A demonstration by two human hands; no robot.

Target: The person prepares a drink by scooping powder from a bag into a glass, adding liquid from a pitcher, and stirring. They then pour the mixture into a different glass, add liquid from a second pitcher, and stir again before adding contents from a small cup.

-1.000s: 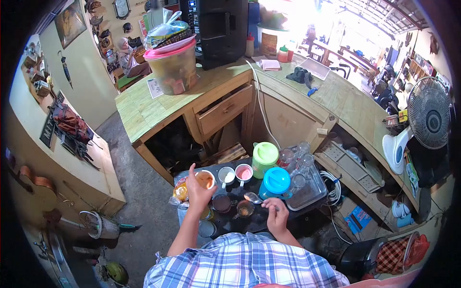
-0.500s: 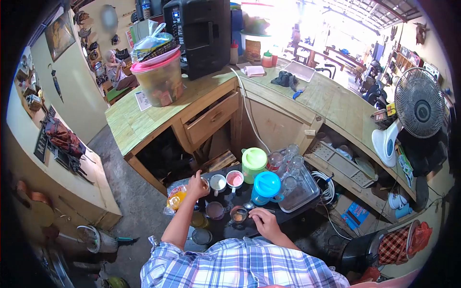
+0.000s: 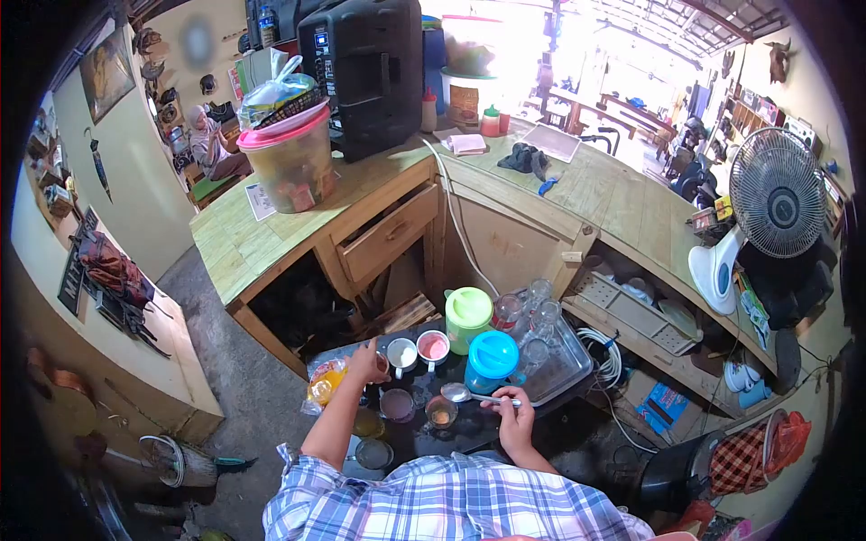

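My left hand (image 3: 364, 362) is at the left end of the dark low table, its fingers around a small cup (image 3: 382, 366) that it largely hides. Beside it lies a clear plastic bag (image 3: 325, 386) with something orange-yellow inside. My right hand (image 3: 511, 413) grips the handle of a metal spoon (image 3: 456, 392), whose bowl points left above the table. Just below the spoon stands a glass (image 3: 442, 413) with a little brown stuff at its bottom. Near it are another glass (image 3: 397, 405), a white cup with white contents (image 3: 402, 353) and a cup with pink contents (image 3: 433, 345).
A green lidded jug (image 3: 468, 317) and a blue lidded jug (image 3: 492, 359) stand behind the glasses. To their right, a clear tray (image 3: 566, 370) holds several upturned glasses. A wooden counter (image 3: 361, 206) with a drawer wraps around the far side. A fan (image 3: 780, 203) stands at right.
My right hand has moved slightly right, and the spoon now shows clearly, out of the glass. My left hand stays at the small cup. The whole view has shifted a little.
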